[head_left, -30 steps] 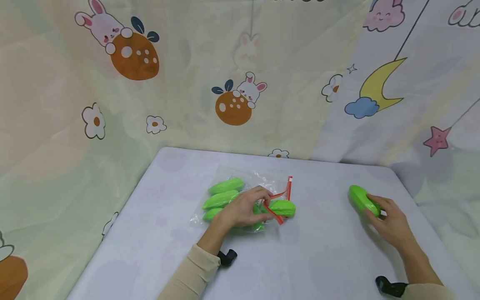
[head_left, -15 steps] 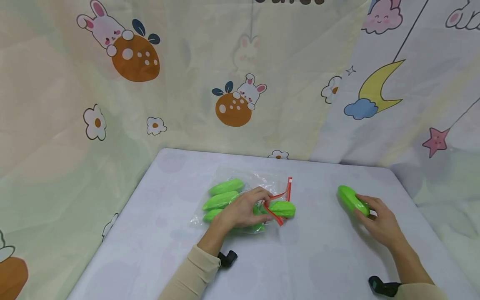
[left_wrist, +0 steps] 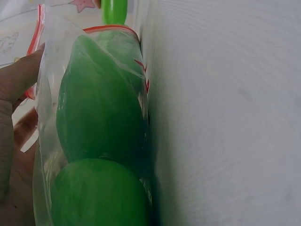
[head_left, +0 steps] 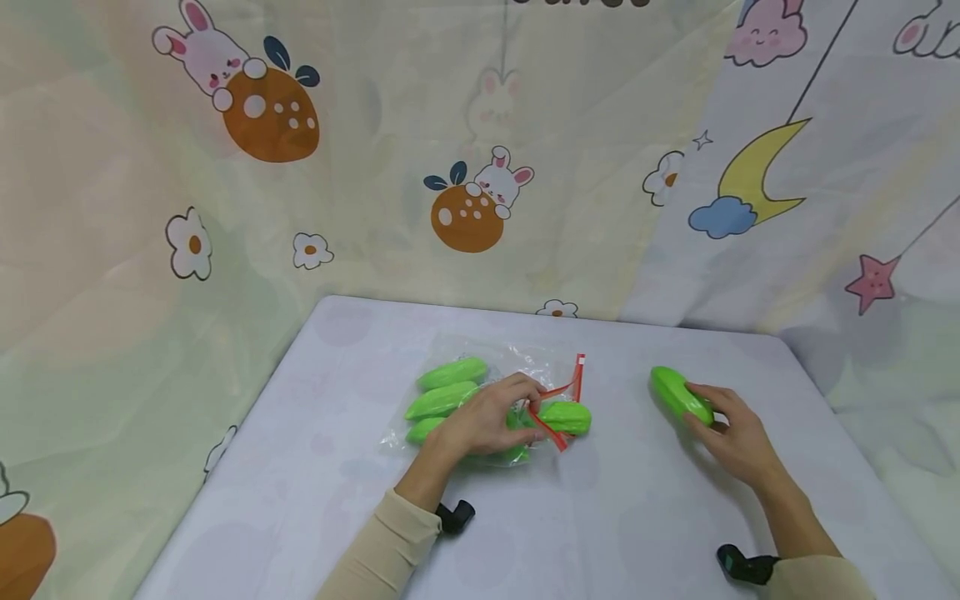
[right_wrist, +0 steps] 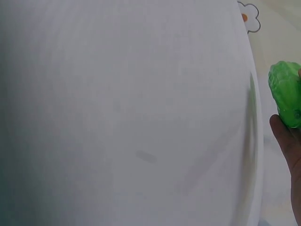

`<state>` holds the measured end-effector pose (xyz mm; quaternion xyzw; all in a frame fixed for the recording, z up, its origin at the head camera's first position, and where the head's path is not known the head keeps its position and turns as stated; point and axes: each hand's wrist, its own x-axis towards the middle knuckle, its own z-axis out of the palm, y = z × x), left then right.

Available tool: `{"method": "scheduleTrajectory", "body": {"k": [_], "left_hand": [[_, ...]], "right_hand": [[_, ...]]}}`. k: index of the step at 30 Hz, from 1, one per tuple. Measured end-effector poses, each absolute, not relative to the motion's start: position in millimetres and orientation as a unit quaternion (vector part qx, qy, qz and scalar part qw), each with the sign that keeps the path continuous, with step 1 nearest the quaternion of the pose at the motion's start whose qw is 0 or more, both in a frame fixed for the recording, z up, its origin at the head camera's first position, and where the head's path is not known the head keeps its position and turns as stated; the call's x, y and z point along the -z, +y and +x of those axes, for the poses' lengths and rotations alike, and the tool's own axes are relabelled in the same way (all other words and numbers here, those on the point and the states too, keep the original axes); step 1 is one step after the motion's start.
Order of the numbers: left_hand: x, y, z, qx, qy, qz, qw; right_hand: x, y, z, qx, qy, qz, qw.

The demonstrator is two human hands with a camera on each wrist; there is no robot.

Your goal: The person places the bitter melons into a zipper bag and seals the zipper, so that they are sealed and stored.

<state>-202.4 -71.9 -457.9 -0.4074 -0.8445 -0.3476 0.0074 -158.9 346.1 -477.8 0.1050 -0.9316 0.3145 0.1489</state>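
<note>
A clear zip bag (head_left: 525, 358) with a red seal lies on the table, holding several bright green cucumber-shaped vegetables (head_left: 442, 400). One green vegetable (head_left: 566, 417) pokes out through the bag's mouth. My left hand (head_left: 480, 425) pinches the bag beside that red-edged opening; in the left wrist view, two vegetables (left_wrist: 101, 103) show through the plastic. Off to the right, my right hand (head_left: 738, 442) grips another green cucumber-shaped vegetable (head_left: 675, 392) by its near end, thumb and fingers on opposite sides. The right wrist view catches its bumpy end (right_wrist: 284, 92) at the edge.
A pale cloth covers the table (head_left: 592, 517). Behind it hangs a patterned curtain (head_left: 360, 125) with bunnies, flowers and a moon. Black wrist mounts (head_left: 456, 517) sit by both sleeves.
My right hand has moved left with the green cucumber-shaped vegetable, closer to the bag. The left hand and bag have stayed in place.
</note>
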Motion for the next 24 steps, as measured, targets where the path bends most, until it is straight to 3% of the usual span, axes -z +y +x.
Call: {"method": "scheduleTrajectory", "body": {"k": [24], "left_hand": [[459, -73, -203, 0.344, -0.844, -0.411, 0.012]], "right_hand": [[471, 312, -171, -0.351, -0.913, 0.153, 0.138]]}}
